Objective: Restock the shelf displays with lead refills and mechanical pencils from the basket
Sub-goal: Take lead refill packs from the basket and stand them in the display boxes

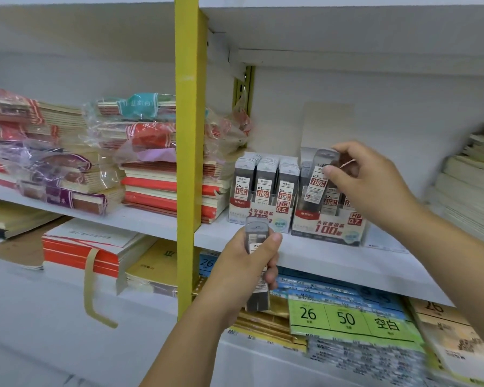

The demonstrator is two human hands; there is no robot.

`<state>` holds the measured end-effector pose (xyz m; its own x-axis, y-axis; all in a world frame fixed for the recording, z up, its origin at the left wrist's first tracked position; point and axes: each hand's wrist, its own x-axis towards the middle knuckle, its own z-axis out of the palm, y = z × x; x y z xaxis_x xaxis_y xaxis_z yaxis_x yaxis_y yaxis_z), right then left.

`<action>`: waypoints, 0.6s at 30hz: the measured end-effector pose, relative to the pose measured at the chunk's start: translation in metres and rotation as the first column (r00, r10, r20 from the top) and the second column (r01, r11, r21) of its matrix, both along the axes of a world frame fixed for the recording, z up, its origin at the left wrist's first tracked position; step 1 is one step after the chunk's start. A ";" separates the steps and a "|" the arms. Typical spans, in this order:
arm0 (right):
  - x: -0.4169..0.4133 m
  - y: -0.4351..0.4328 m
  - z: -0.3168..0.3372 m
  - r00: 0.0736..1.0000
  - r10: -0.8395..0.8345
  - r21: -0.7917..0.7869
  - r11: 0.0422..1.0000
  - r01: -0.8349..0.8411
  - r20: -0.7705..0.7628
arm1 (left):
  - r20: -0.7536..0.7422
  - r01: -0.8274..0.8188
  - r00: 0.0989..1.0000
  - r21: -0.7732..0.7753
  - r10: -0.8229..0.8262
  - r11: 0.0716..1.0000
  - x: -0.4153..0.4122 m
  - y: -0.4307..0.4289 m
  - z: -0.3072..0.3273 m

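Note:
Two display boxes of lead refills stand on the white shelf [305, 255]: a 0.5 HB box [263, 216] on the left and a 0.7 HB box [330, 227] on the right. My right hand [366, 180] pinches one 0.7 refill case [319, 177] by its top, just above the left slot of the 0.7 box. My left hand [249, 272] grips a small stack of grey refill cases [257, 269] upright, in front of the shelf edge below the 0.5 box. No basket or mechanical pencils are in view.
A yellow upright post [187, 163] divides the shelving. Left of it lie wrapped stacks of notebooks [67, 166]. More paper stacks [472, 196] sit at the far right. Below the shelf are green and blue labelled packs [347, 319].

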<state>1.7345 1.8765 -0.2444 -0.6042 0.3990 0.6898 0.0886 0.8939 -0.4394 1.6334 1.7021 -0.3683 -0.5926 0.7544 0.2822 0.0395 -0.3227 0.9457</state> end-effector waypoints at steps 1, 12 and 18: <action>-0.002 0.000 -0.001 1.000 -0.026 0.018 0.999 0.026 0.014 | -0.002 0.017 1.000 -0.007 -0.017 1.000 -0.001 0.000 0.000; 0.009 -0.019 -0.038 0.997 -0.063 0.155 0.986 0.069 -0.038 | 0.044 0.187 0.982 -0.023 -0.186 0.982 -0.002 -0.012 0.003; 0.032 -0.048 -0.076 0.968 0.249 -0.286 0.929 -0.236 0.012 | 0.013 0.228 0.974 -0.038 -0.228 0.973 0.007 -0.009 0.003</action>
